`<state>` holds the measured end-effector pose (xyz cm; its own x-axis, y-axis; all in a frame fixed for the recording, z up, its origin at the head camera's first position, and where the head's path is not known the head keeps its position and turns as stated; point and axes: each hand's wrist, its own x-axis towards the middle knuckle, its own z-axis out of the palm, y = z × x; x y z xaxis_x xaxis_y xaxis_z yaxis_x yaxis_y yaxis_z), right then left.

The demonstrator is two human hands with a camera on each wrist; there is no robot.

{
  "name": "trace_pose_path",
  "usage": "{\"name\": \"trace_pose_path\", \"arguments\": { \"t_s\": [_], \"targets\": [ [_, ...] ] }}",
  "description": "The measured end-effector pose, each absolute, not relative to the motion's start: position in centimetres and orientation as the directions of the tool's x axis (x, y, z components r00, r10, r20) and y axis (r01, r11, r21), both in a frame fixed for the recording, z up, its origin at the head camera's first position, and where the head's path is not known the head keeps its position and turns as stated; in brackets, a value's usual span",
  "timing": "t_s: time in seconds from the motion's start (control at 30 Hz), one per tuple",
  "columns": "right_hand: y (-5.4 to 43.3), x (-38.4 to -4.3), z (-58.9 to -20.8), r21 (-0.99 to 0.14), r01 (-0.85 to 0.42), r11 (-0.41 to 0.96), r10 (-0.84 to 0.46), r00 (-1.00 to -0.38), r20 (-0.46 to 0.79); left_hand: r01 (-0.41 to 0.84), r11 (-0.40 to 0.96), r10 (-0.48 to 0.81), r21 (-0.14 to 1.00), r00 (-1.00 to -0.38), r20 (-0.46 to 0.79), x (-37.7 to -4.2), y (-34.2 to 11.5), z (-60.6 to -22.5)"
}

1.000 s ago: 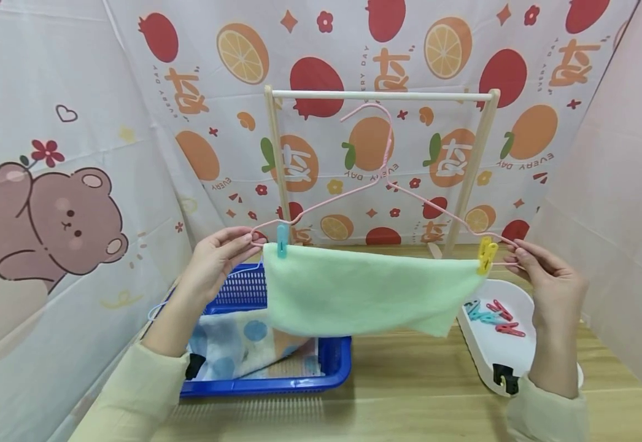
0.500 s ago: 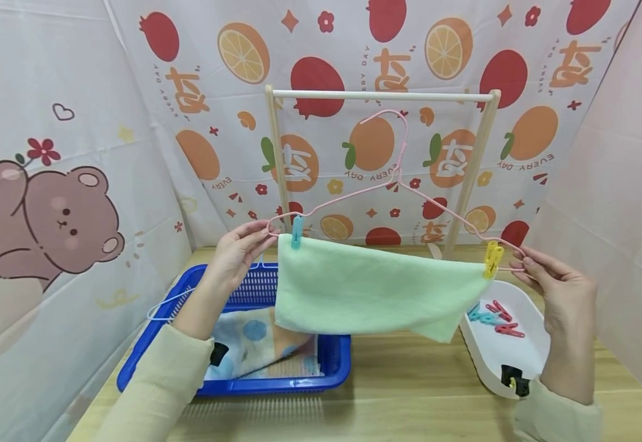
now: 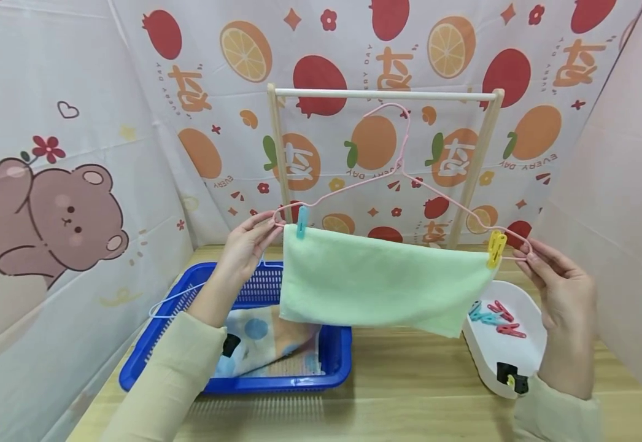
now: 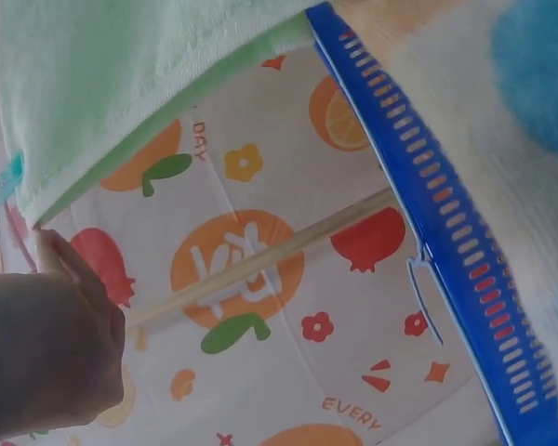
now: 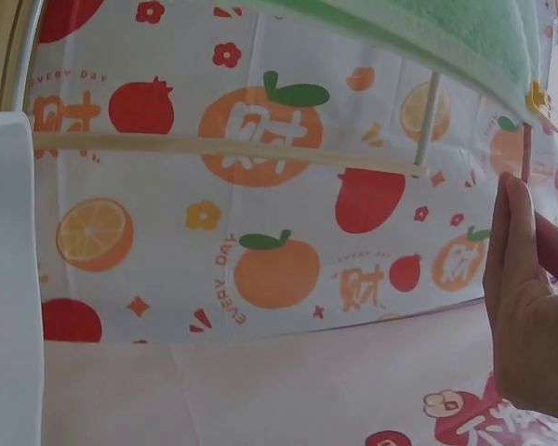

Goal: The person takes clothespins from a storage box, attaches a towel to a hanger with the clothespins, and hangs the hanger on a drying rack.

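1. Table (image 3: 387, 393): bare wood shows between basket and tray, running under the cloth toward the near edge of view. Basket bounds this strip on the left, tray on the right.
2. Left hand (image 3: 249, 248): thumb and fingertips pinched together on the left end of the pink hanger (image 3: 400, 161). Forearm crosses above the basket.
3. Right hand (image 3: 566, 294): same pinch, on the hanger's right end. Forearm passes over the tray's right side.
4. Hanger held up between the hands, tilted, left end higher; hook uppermost.
5. Green cloth (image 3: 382, 276) hangs from the hanger's lower bar, between the two hands. Blue clip (image 3: 302, 222) at its upper left corner, just beside the left fingertips; yellow clip (image 3: 496, 248) at upper right, near the right fingertips.
6. Blue basket (image 3: 277, 384), slotted walls: spotted towel (image 3: 257, 328) inside, more fabric beneath. Pale blue hanger (image 3: 180, 294) reaches out past the basket's left rim.
7. White tray (image 3: 492, 356): teal clips (image 3: 487, 318) and red clips (image 3: 511, 330) grouped inside.
8. Rack (image 3: 382, 94): pale bar on two wooden posts, behind the hanger. In the head view the hook sits just under the bar; depth between them hard to judge.
9. Fruit-print curtain (image 3: 321, 153) behind everything.
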<state>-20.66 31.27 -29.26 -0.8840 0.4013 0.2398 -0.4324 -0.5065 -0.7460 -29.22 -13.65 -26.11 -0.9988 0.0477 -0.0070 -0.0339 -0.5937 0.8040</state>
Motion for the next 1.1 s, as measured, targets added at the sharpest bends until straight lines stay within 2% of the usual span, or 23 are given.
{"name": "trace_pose_path", "arguments": {
  "t_s": [0.2,0.33,0.53,0.87,1.0,1.1],
  "targets": [
    [31.1,-21.6,-29.2,-0.692,-0.45,-0.564,0.449,-0.871,0.2,-0.084,-0.721,0.019,0.688,-0.995,-0.101,-30.6,-12.9,-25.7],
    [31.2,-22.1,-28.7,-0.657,-0.465,-0.593,0.466,-0.864,0.191,-0.095,-0.759,0.002,0.644,-0.99,-0.143,-31.7,-12.2,-24.9],
    [31.3,-22.8,-27.4,-0.601,-0.501,-0.623,0.494,-0.848,0.194,-0.06,-0.786,-0.034,0.615,-0.99,-0.14,-33.0,-10.8,-23.0],
    [31.1,-24.1,-24.8,-0.578,-0.545,-0.607,0.536,-0.818,0.209,0.145,-0.734,-0.207,0.663,-0.978,-0.015,-34.5,-7.8,-20.5],
    [31.2,-24.5,-24.2,-0.594,-0.538,-0.598,0.543,-0.817,0.193,0.166,-0.713,-0.198,0.681,-0.98,0.031,-35.2,-7.2,-20.0],
    [31.3,-24.7,-23.8,-0.602,-0.532,-0.595,0.544,-0.819,0.185,0.138,-0.672,-0.129,0.728,-0.989,0.068,-35.7,-7.0,-19.8]
  ]
}}
